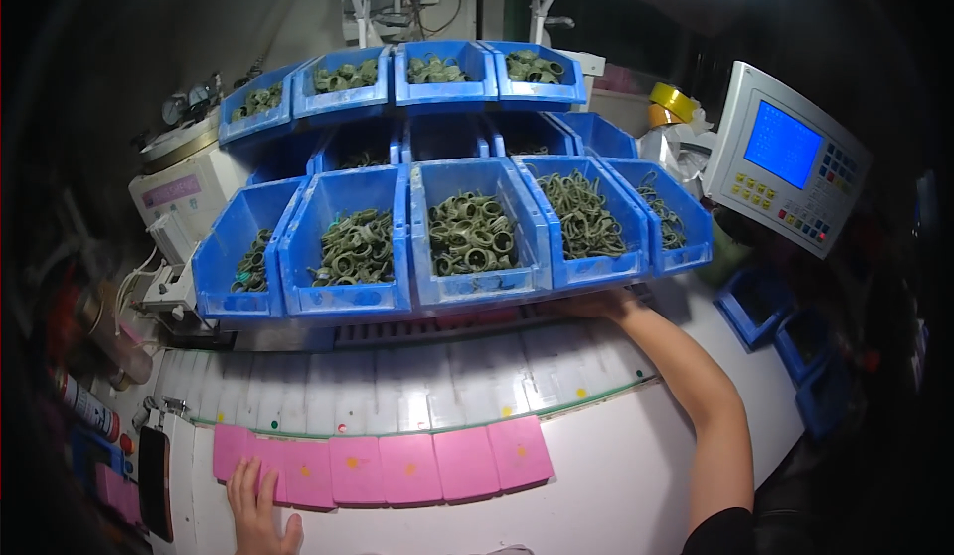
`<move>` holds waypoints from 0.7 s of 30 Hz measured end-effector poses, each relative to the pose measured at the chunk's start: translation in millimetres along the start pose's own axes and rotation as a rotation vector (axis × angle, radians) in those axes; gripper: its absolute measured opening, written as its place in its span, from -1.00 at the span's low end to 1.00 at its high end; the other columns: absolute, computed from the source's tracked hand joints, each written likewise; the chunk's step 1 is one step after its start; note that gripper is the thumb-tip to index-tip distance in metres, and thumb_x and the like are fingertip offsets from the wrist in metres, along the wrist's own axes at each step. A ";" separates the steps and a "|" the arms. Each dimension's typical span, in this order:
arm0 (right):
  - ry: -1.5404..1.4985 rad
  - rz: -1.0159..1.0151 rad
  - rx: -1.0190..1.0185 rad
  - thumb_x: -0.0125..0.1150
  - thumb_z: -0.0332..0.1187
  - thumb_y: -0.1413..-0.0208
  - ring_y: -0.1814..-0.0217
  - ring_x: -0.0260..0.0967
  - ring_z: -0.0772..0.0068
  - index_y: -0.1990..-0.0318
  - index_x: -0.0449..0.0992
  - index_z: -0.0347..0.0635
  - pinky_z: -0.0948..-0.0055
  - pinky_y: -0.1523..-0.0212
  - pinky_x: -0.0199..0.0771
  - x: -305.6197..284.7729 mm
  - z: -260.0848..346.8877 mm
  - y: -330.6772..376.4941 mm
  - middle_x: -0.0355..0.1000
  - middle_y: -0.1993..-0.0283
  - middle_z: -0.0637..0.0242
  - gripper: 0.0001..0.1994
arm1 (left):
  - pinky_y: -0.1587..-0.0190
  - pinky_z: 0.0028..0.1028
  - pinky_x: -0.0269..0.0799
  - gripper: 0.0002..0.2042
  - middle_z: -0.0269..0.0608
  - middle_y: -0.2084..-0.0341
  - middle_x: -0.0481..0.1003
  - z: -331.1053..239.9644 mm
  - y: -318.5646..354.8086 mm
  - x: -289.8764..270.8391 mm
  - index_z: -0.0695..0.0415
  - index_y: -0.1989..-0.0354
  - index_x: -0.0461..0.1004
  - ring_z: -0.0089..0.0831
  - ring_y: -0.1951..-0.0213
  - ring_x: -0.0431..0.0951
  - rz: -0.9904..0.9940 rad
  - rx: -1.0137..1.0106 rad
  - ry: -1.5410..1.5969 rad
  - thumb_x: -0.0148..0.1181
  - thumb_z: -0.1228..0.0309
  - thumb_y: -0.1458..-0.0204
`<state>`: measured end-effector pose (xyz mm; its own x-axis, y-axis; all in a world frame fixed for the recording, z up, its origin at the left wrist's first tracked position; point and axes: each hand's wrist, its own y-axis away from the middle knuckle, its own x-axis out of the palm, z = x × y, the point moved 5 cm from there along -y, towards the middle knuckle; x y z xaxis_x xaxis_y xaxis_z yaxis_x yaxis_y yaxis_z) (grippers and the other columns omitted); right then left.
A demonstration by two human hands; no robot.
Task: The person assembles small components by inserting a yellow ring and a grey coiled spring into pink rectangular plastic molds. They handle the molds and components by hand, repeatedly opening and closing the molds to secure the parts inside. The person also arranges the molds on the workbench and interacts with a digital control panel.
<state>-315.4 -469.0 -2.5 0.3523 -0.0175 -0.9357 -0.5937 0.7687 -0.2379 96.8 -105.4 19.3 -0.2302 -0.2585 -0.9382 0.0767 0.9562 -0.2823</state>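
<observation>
My left hand [255, 505] lies at the lower left with its fingers apart, fingertips resting on the left end of a row of flat pink rectangular pads [410, 469]. Several of these pads sit side by side on the white table, some with a small yellow mark. My right arm stretches forward, and my right hand [596, 304] reaches in beneath the front row of blue bins. Its fingers are hidden under there, so whatever they touch or hold cannot be seen. A bit of pink [477, 317] shows under the bins, left of that hand.
Tiered blue bins [480, 282] hold many greenish ring-shaped pieces. Between bins and pads runs a pale segmented strip [397, 381] with coloured dots. A control panel with a blue screen [785, 145] stands right, small blue bins [752, 307] below it. A black phone-like slab [155, 483] lies left.
</observation>
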 end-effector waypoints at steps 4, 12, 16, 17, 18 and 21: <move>0.251 -0.012 -0.017 -0.16 0.05 -0.16 -0.16 0.20 0.31 -0.13 0.25 0.01 0.22 -0.17 0.18 -3.8 4.1 -1.5 0.26 -0.16 0.27 -0.53 | -0.25 -0.04 -0.17 -0.40 0.22 -0.18 0.05 -0.8 1.6 -2.6 0.29 -0.21 0.09 0.11 -0.25 -0.02 -0.019 0.001 -0.016 0.06 0.40 0.04; 0.281 -0.091 -0.049 -0.06 0.10 -0.11 -0.08 0.26 0.07 0.02 0.42 -0.10 0.19 -0.15 0.17 -14.2 16.8 6.7 0.36 -0.01 0.10 -0.50 | -0.23 -0.04 -0.13 -0.36 0.24 -0.17 0.05 1.6 0.9 1.4 0.32 -0.18 0.10 0.14 -0.23 -0.01 -0.007 0.012 -0.002 0.12 0.37 0.12; 0.246 -0.078 0.060 0.09 0.05 -0.05 -0.11 0.19 -0.11 -0.01 0.33 -0.32 0.14 -0.15 0.14 -32.5 51.0 33.4 0.28 -0.05 -0.09 -0.42 | -0.20 0.03 -0.10 -0.41 0.24 -0.14 0.09 4.3 1.4 -0.4 0.37 -0.08 0.18 0.19 -0.19 0.03 -0.025 0.019 0.036 0.12 0.44 0.21; 0.380 -0.236 -0.074 0.09 0.04 -0.04 -0.06 0.19 -0.18 -0.05 0.27 -0.36 0.13 -0.11 0.16 -34.3 57.8 50.0 0.24 -0.05 -0.13 -0.38 | -0.20 0.02 -0.10 -0.42 0.24 -0.14 0.09 5.3 2.0 1.3 0.37 -0.08 0.19 0.19 -0.19 0.03 -0.032 0.026 0.037 0.12 0.43 0.20; 0.322 -0.110 0.070 0.10 0.04 -0.04 -0.03 0.20 -0.17 -0.07 0.26 -0.38 0.12 -0.08 0.17 -35.8 66.8 55.5 0.24 -0.03 -0.14 -0.36 | -0.20 0.02 -0.10 -0.42 0.24 -0.14 0.09 6.8 3.8 0.7 0.37 -0.08 0.19 0.18 -0.19 0.03 -0.040 0.024 0.031 0.13 0.43 0.20; 0.174 0.081 0.263 0.15 0.03 0.00 0.05 0.22 -0.15 -0.09 0.24 -0.42 0.13 -0.01 0.22 -50.8 116.5 86.7 0.23 0.04 -0.14 -0.32 | -0.22 -0.04 -0.07 -0.45 0.21 -0.13 0.12 7.2 9.8 -5.7 0.36 -0.08 0.21 0.14 -0.20 0.04 -0.055 0.004 0.033 0.15 0.47 0.17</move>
<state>-300.4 -327.0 54.8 0.1694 -0.0412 -0.9847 -0.3998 0.9103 -0.1068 105.8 -95.5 20.5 -0.2658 -0.3060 -0.9142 0.0665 0.9402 -0.3340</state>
